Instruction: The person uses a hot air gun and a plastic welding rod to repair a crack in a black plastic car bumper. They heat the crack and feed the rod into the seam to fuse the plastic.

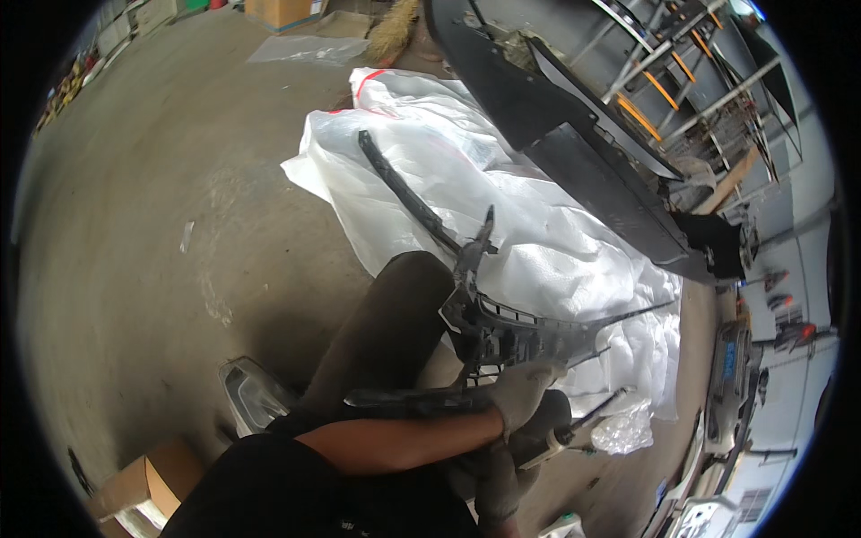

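Evidently under way rather than finished, judging by the ribbed black plastic frame held across the lap, above the dark-trousered knees. Raised clear of the floor and in hand; not yet laid down, as far as can be seen. Impossible to say from this view how much work remains, or to tell the long black strip, stretching over the white wrapping beyond, as joined to the frame or separate.

Gripping the near side of the frame with the left hand, in a pale glove at the end of a bare forearm; fingers apparently clamped on the plastic, though too blurred for certainty about each fingertip. Holding the right hand, also gloved, low beneath the left forearm; cannot tell its fingers as apart or together, nor name anything in their grasp.

Visible just beyond the hands: a thin dark rod, slanting up to the right, without a clear link to either. Also on show: a large black panel to the upper right, beside the wrapping; a pale, clear-looking shell and an open cardboard box to the lower left.
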Motion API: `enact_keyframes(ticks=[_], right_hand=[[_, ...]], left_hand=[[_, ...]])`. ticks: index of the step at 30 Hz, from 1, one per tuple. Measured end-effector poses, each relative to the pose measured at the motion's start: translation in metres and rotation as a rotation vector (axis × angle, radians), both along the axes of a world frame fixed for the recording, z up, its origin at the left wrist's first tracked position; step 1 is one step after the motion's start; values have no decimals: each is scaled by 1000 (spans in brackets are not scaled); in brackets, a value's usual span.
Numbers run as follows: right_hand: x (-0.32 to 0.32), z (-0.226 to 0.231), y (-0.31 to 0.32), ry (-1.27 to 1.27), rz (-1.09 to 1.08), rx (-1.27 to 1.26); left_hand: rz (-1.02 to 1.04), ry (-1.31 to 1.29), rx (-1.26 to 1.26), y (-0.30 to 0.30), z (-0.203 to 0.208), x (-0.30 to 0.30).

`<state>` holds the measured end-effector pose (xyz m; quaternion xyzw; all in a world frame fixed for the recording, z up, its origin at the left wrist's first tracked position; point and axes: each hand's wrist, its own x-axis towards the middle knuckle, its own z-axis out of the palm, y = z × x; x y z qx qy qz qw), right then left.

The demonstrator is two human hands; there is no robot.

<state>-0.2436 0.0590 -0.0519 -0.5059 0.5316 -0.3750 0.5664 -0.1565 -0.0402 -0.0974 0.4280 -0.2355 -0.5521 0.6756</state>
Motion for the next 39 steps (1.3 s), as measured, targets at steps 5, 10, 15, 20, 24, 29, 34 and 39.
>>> enact_keyframes(ticks=[5,10,15,20,24,29,34,39], right_hand=[[-5,7,1,-39,215,99],[-1,23,-3,-187,93,378],[-10,-5,-9,-241,233,235],[-64,27,-42,-348,-30,140],[-132,6,-103,-41,-631,-95],[-278,-102,-107,664,-778,22],[-318,-216,-50,818,-645,483],[-321,-350,64,772,-829,535]], left_hand=[[-95,46,-254,2,0,-7],[-500,-783,-59,2,7,17],[-340,-514,-400,-3,-67,16],[-235,-802,-206,29,-1,17],[-299,-273,178,44,32,-2],[-479,-420,199,63,26,11],[-510,-539,310,77,20,19],[-500,-550,418,80,18,8]])
